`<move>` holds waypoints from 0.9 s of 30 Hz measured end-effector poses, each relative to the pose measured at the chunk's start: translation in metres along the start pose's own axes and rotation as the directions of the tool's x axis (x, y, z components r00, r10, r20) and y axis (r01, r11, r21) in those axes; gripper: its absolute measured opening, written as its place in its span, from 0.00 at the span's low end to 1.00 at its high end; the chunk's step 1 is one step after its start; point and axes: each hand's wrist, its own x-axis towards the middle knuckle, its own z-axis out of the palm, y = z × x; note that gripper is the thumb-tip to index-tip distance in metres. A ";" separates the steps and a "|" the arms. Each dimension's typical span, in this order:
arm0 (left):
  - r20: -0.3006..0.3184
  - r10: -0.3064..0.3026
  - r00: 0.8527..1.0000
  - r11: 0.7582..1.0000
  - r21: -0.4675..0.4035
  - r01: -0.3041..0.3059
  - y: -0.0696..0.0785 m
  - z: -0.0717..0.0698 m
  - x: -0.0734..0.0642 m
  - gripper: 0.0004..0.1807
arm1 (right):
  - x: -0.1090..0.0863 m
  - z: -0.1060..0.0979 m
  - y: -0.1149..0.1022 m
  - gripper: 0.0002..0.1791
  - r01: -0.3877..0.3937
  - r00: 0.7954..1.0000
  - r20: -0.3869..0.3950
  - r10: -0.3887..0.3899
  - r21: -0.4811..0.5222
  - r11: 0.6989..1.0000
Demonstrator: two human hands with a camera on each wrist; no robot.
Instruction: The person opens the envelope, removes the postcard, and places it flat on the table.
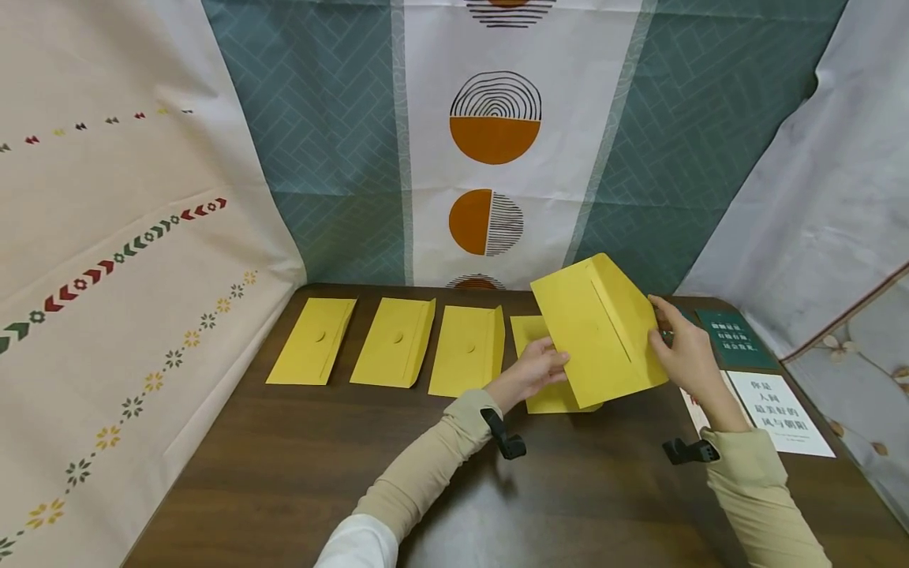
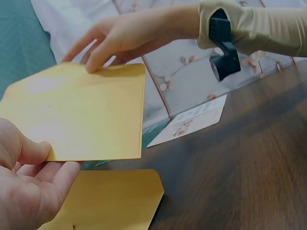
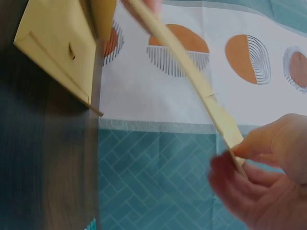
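Note:
A yellow envelope is held up at a tilt over the table by both hands. My left hand pinches its lower left edge, thumb on the near face, as the left wrist view shows. At the opposite edge, by the folded flap, my right hand grips it between thumb and fingers. In the right wrist view the envelope appears nearly edge-on, with the right fingers at its end. Partly covered behind it lies another yellow envelope.
More yellow envelopes stand in a row to the left, the leftmost envelope near the table's edge. On the right lie a white printed card, a green printed card and a partly hidden card. Patterned cloths hang around the table.

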 end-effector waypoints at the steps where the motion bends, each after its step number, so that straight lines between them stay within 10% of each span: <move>1: -0.001 0.000 1.000 1.000 0.001 0.000 0.000 0.000 0.000 0.21 | 0.001 0.002 0.000 0.30 0.008 1.000 -0.024 -0.008 -0.008 1.000; 11: 0.007 -0.011 1.000 1.000 0.029 0.011 0.000 0.001 0.001 0.21 | 0.002 0.014 -0.007 0.10 0.043 0.998 0.047 -0.041 -0.052 0.998; 27: 0.015 0.005 1.000 0.997 0.072 -0.006 -0.003 0.000 0.001 0.24 | 0.000 0.020 -0.020 0.17 -0.329 0.943 0.067 0.325 0.062 0.942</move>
